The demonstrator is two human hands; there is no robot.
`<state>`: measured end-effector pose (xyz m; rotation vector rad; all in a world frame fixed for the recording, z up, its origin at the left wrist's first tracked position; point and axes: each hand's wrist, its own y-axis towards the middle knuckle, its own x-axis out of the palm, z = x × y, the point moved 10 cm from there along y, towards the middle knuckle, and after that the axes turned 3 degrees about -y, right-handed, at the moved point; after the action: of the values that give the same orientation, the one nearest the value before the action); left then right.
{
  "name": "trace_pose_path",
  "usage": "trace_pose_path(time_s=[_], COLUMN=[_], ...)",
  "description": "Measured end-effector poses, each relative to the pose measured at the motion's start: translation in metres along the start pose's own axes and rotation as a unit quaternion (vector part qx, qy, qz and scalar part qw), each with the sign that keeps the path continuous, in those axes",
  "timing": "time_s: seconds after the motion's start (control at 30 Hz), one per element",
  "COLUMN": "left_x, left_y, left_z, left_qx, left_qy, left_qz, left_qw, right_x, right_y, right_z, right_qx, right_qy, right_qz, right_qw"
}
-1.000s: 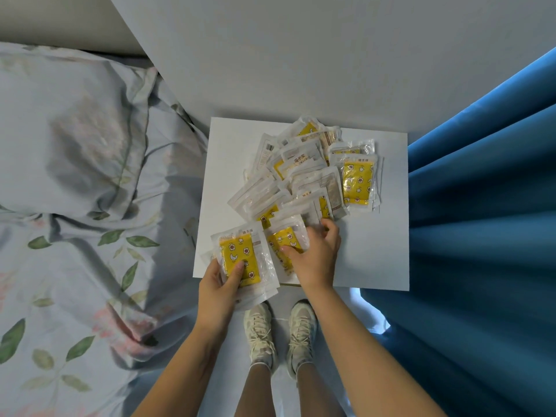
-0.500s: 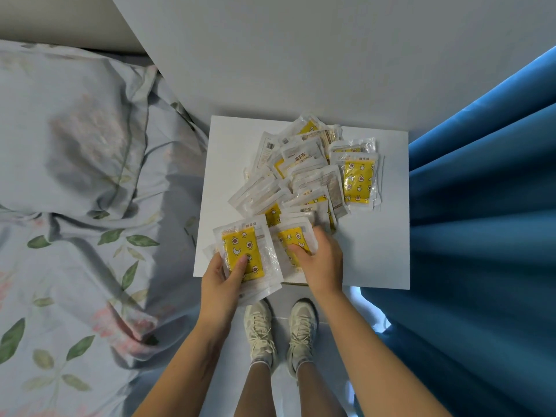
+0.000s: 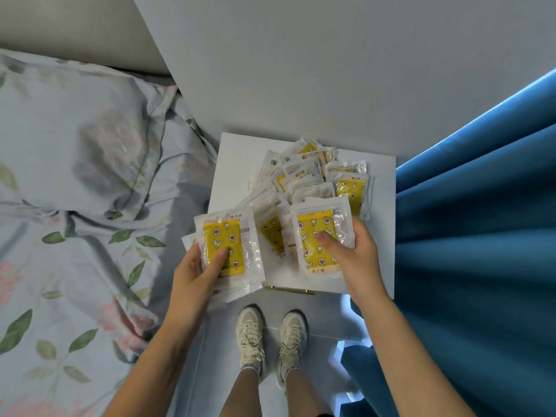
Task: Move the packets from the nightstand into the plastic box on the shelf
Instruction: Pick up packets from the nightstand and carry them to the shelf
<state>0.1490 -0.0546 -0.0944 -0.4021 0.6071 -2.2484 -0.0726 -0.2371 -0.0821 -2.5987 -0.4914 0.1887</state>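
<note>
A: Since the earlier frame the right hand point(image 3: 352, 254) has lifted a clear plastic packet with a yellow star-printed pad point(image 3: 320, 236) off the heap; the left hand point(image 3: 195, 275) still holds its stack of like packets point(image 3: 228, 248) at the near left corner of the white nightstand tabletop point(image 3: 382, 266).

B: Fingers?

A: Both sets clamped, thumb on top, fingers beneath; the loose heap of packets point(image 3: 307, 182) lies toward the far edge.

B: Handling?

A: Light, floppy, probably slick film; pinch across the padded middle, not the flimsy seam; no box in view.
</note>
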Motion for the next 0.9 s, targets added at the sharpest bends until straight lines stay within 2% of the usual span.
trace_pose_path(time_s=[0.27, 0.53, 0.7, 0.9], left_x=[-0.017, -0.028, -0.023, -0.055], left_y=[-0.076, -0.178, -0.240, -0.329], left_z=[0.098, 0.129, 0.151, 0.175], left_qx=[0.079, 0.107, 0.145, 0.184], left_qy=[-0.005, -0.017, -0.053, -0.083], left_qz=[0.018, 0.079, 0.122, 0.210], left_qw=[0.997, 0.991, 0.980, 0.957], right_x=[0.029, -0.020, -0.031, 0.053], right_y=[-0.065, -0.117, -0.144, -0.220], right_z=[-0.070, -0.130, -0.184, -0.235], right_qx=[0.015, 0.028, 0.028, 0.006], right_qy=[0.024, 0.107, 0.085, 0.026], right_qz=[-0.072, -0.070, -0.132, -0.278], right_qw=[0.997, 0.991, 0.987, 0.960])
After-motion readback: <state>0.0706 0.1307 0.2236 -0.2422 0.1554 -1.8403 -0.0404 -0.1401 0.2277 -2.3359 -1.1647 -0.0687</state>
